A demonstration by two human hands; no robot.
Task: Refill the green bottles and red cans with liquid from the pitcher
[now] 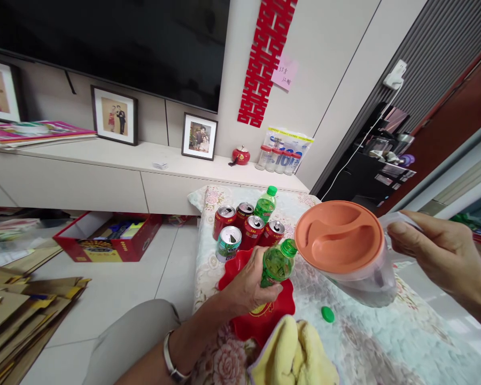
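Note:
My left hand (246,283) is wrapped around a green plastic bottle (277,264), held over a red wavy-edged tray (282,310). In my right hand (435,246) is the handle of a clear pitcher (364,286) with an orange lid (340,240). The pitcher tilts left, its lid edge close to the bottle's mouth; whether liquid flows I cannot tell. A loose green cap (327,314) lies on the tablecloth below the pitcher. Closest to me is a folded yellow cloth (294,353).
Behind the tray stand several red drink cans (224,222), a green-and-silver can (228,243) and a capped green bottle (265,205). The long cabinet (104,171) behind carries photo frames (199,136) and lidded jars (278,160). A red box (108,248) and flattened cardboard (28,321) lie on the floor.

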